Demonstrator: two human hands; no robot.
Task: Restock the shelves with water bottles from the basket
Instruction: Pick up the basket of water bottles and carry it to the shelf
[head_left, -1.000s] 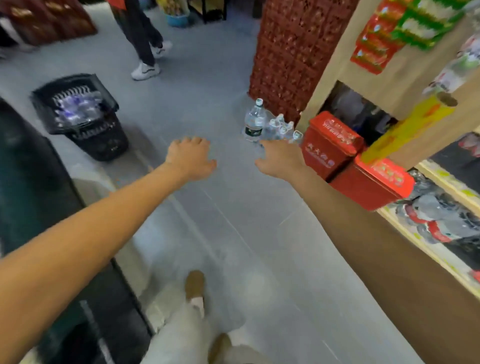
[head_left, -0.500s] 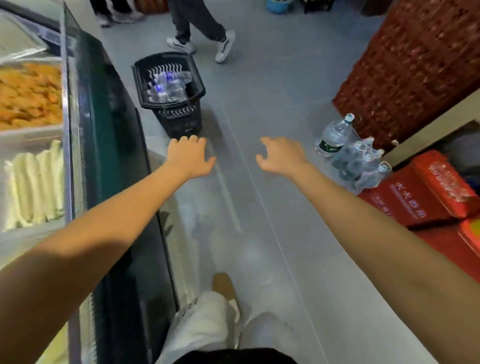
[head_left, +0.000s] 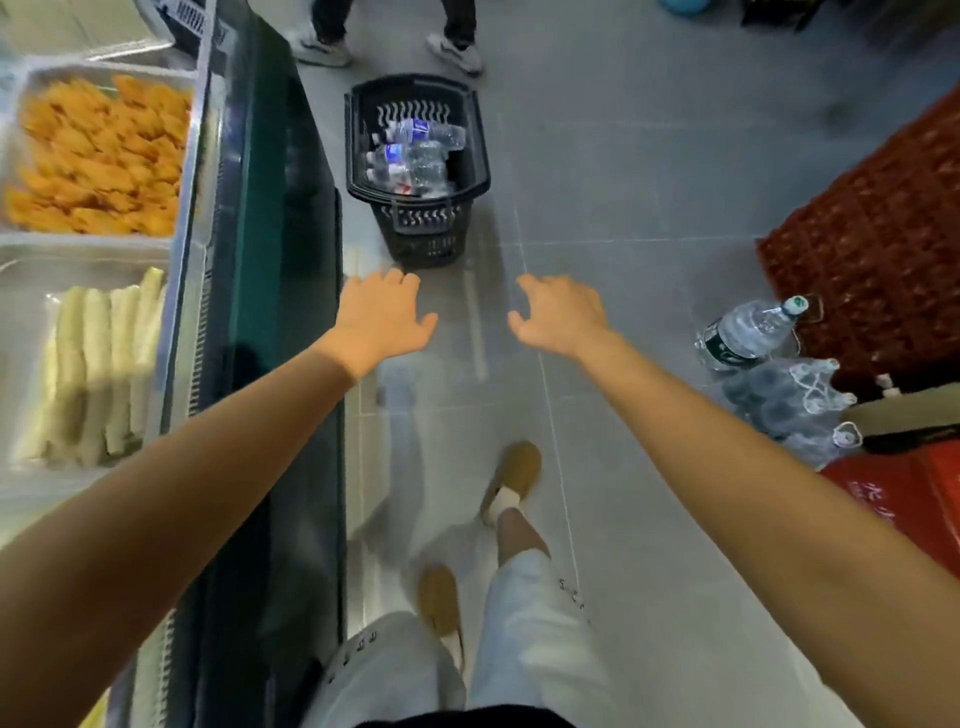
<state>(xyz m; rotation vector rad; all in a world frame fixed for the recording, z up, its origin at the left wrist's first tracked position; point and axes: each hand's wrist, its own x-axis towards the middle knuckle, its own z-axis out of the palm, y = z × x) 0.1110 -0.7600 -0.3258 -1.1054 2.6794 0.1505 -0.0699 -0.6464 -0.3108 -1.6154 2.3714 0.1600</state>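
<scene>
Holding hands (head_left: 382, 317) (head_left: 563, 317) outstretched, empty, basket (head_left: 423, 228) ahead

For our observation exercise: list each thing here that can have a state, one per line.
Left hand: open, empty.
Right hand: fingers loosely curled, empty.
Basket: upright on the floor, bottles inside.
Water bottles: lying on their sides.
Large bottle: capped, on the floor.

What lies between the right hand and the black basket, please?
Only bare grey floor lies between the right hand and the basket; the head view shows nothing standing there.
</scene>
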